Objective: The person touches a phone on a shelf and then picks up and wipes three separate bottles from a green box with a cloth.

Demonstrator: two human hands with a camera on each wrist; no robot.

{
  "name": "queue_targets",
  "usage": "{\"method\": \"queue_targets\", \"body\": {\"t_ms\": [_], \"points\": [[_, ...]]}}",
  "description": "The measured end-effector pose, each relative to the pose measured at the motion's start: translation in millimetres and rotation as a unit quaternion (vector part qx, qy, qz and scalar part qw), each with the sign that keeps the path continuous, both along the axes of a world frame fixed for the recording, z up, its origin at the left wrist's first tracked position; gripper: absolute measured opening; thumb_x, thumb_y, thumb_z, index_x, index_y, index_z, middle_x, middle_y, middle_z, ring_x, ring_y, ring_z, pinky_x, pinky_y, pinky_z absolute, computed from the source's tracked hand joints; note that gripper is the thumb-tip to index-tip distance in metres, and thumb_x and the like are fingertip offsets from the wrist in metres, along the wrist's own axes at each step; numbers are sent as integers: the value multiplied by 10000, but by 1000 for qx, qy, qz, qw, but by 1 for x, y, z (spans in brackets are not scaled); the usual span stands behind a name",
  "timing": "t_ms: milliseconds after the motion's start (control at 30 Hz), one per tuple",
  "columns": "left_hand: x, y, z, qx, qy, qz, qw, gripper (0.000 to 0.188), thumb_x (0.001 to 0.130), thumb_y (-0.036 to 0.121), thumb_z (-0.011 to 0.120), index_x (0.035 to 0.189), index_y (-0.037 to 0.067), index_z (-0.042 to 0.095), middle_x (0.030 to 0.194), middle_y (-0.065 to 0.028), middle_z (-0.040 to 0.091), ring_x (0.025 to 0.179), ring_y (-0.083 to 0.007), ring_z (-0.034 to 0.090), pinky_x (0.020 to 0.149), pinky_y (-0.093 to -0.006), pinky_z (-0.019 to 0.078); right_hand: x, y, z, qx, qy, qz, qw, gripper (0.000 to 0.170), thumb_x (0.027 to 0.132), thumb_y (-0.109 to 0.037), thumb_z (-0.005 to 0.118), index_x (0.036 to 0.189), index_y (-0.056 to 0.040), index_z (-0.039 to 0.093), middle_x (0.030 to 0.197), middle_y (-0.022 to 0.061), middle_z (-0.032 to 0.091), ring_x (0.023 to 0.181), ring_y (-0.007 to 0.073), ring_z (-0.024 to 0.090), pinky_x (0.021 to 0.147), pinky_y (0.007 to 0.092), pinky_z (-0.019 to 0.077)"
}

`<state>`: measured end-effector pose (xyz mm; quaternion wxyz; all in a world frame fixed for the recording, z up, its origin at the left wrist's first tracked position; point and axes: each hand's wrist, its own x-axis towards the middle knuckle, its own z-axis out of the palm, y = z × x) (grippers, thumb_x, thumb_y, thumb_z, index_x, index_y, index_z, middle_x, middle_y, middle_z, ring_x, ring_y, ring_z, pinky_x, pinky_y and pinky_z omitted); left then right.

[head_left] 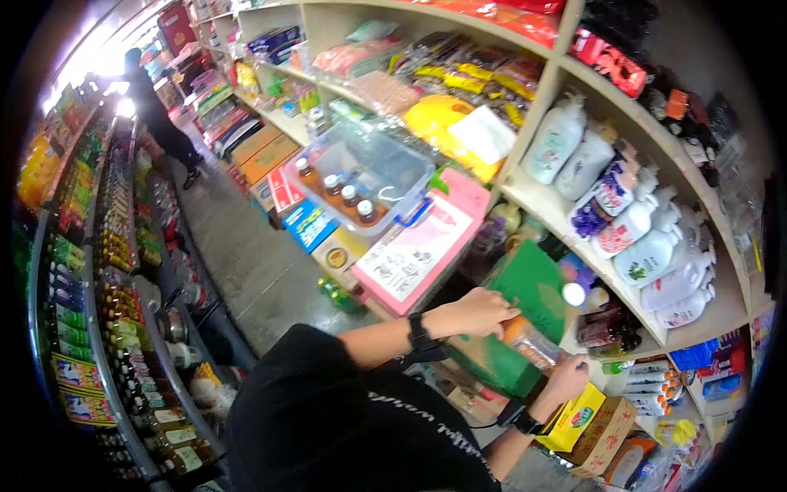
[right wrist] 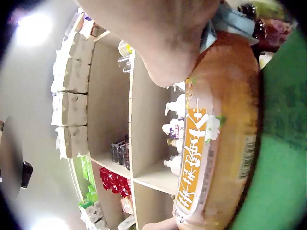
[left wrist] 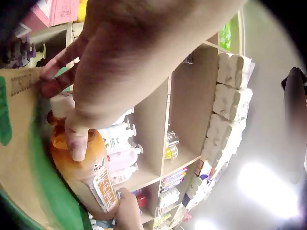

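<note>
In the head view a clear bottle of orange-brown liquid [head_left: 533, 343] lies tilted over a green carton [head_left: 525, 279]. My left hand [head_left: 479, 313] grips its neck end, the thumb [left wrist: 76, 141] on the bottle's shoulder just below the white cap [left wrist: 62, 104]. At the opposite end, my right hand [head_left: 568, 377] holds the bottle around its base. A piece of light blue cloth [right wrist: 232, 21] shows between that hand and the bottle in the right wrist view. The label [right wrist: 194, 163] carries white characters on orange.
Shelves with white pump bottles [head_left: 627, 230] stand on the right. A pink box [head_left: 422, 246] and a clear plastic bin [head_left: 406, 172] with several brown bottles sit beyond the carton. A yellow box [head_left: 578, 418] is near my right wrist. Another person [head_left: 152, 107] stands down the aisle.
</note>
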<state>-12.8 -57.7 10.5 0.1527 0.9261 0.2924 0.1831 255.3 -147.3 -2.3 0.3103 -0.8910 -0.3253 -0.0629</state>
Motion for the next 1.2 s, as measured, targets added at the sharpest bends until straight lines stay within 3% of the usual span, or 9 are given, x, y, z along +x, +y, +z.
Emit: {"method": "queue_targets", "body": {"t_ms": [100,167,267,367,433,467,567,800,1200], "points": [[-4,-1,-1,9,-8,8,1000,681,804,447,787,1371,91,662,972,-112,709,927,-325,695,787,-435,560,-4,-4,4,92,46,41,994,491,1050,-328,480,918,104,671,881,359,684,774,524,638,727,583,475],[-9,0,-2,10,-31,-8,999,680,826,459,774,1385,90,654,956,-123,693,927,-326,678,811,-451,549,7,-9,-8,173,109,105,973,390,1061,-238,488,933,105,622,778,308,645,649,442,535,643,515,439],[-13,2,-6,32,-83,-34,995,677,861,454,768,1427,108,633,952,-108,691,936,-302,656,837,-436,526,2,-25,1,284,127,115,944,321,1096,-173,470,1009,109,597,855,216,651,735,292,580,698,431,474],[-13,-2,-5,-4,-67,-29,997,686,848,438,771,1439,122,626,1015,-86,689,1006,-289,642,878,-415,499,1,-33,3,309,-8,151,939,206,1054,-121,482,1005,49,587,886,204,596,785,354,559,763,409,480],[-13,0,-6,15,-82,-26,996,674,862,443,757,1444,130,622,1001,-83,676,984,-289,636,871,-409,494,-13,-25,21,330,-57,266,904,170,949,-125,595,944,40,555,919,215,544,859,413,543,792,482,448],[-13,1,-8,21,-83,-31,996,674,862,443,757,1444,130,622,1001,-83,676,984,-289,636,871,-409,494,-16,-19,24,254,-79,315,911,207,900,-140,658,979,33,576,1006,230,575,957,434,555,898,509,447],[-13,-2,-15,38,-70,-16,997,703,889,471,738,1498,156,581,1009,-67,678,944,-258,603,866,-383,477,-20,-17,33,92,-92,406,905,256,915,-209,697,1013,3,592,1013,206,648,967,417,618,899,505,470],[-12,-8,-26,68,-129,-2,989,671,881,426,755,1476,155,601,937,-60,628,889,-256,588,804,-376,436,-22,-8,37,50,-135,373,917,232,952,-274,648,927,-46,677,836,163,707,799,379,663,767,485,499],[-9,-4,-28,81,-169,-18,982,645,892,401,756,1441,92,618,887,-78,617,835,-267,580,763,-381,432,-32,3,28,68,-151,301,939,226,915,-192,627,773,-26,687,768,187,691,757,393,649,764,496,487]]}}
